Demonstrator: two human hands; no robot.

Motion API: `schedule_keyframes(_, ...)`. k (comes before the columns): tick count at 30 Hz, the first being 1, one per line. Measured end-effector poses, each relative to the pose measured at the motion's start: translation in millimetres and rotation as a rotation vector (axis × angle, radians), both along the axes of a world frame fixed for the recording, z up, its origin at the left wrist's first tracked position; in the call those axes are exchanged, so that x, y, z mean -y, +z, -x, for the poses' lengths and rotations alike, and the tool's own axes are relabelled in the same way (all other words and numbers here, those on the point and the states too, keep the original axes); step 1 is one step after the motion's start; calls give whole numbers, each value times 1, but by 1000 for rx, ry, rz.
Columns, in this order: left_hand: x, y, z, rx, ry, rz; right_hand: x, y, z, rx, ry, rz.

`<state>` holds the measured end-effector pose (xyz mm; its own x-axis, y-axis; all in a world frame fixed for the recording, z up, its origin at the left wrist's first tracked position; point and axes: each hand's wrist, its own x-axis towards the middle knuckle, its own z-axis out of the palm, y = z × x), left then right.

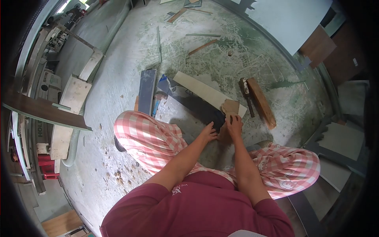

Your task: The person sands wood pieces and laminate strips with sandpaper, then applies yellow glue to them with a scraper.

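A long dark board (pixel 191 102) with blue tape at its far end lies slantwise on the floor between my knees. My left hand (pixel 209 132) has its fingers curled at the near end of this board. Just to the right, my right hand (pixel 234 126) closes its fingers on a torn piece of brown cardboard (pixel 231 106) at the same end. A cream-coloured board (pixel 201 89) lies along the far side of the dark one, partly under the cardboard. Left of them rests a grey board (pixel 147 91), with a blue-handled tool (pixel 156 106) beside it.
To the right lie a wooden block (pixel 261 103) and a slim dark tool (pixel 248 96). Wood strips (pixel 203 46) are scattered farther out. Stacked boards and a ribbed hose (pixel 74 144) line the left side. A large pale panel (pixel 290 21) stands at upper right.
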<state>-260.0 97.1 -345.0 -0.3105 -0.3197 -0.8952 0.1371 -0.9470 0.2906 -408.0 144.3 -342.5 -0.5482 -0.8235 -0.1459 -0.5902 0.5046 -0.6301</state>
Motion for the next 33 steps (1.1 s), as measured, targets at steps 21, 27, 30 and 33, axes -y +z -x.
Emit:
schedule_keyframes(21,-5,2,1,-34,32,43,2,10,4,53,12,-14)
schedule_keyframes(27,-8,3,2,-19,8,76,3,3,7,45,-6,-6)
schedule_keyframes(30,-9,2,3,-12,14,88,4,12,6,66,-33,-15)
schedule_keyframes(33,-10,1,5,-12,20,99,5,10,7,62,-34,-11)
